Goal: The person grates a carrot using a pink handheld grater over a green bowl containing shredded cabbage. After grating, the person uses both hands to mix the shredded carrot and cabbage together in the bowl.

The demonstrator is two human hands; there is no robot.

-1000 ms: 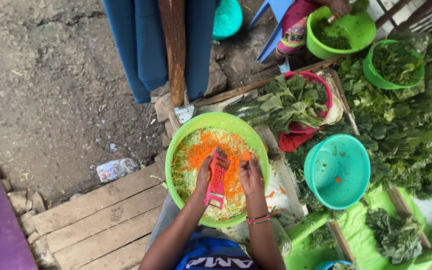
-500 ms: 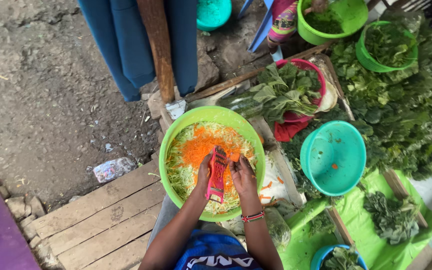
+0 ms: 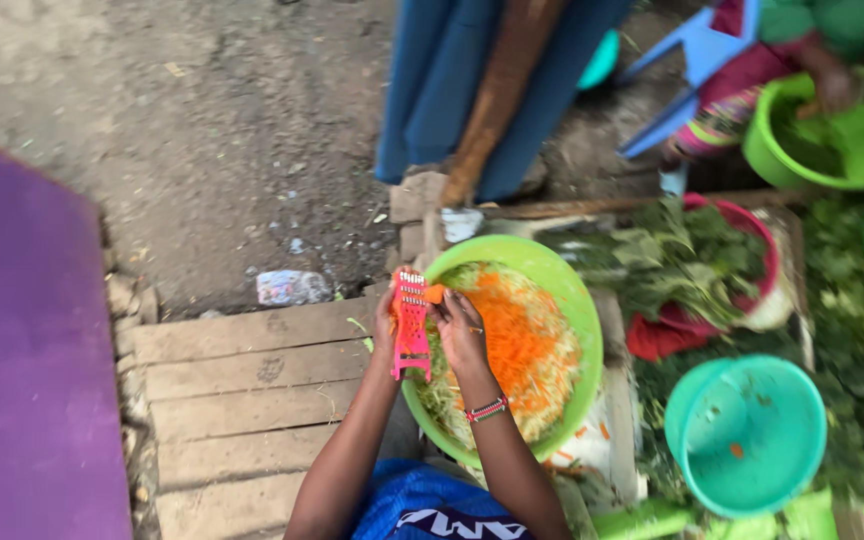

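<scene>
Nearest us, our left hand (image 3: 384, 330) grips the pink grater (image 3: 412, 322) at the green basin's (image 3: 582, 330) left rim. Our right hand (image 3: 460, 330) pinches a carrot stub (image 3: 436, 293) against it. We'd best keep fingertips high and strokes short, letting shreds fall onto the far orange heap (image 3: 522, 345).

Bare planks (image 3: 242, 400) leftward look passable (blurred); green bowl (image 3: 577, 300) and teal basin (image 3: 747, 435) crowd the right.
</scene>
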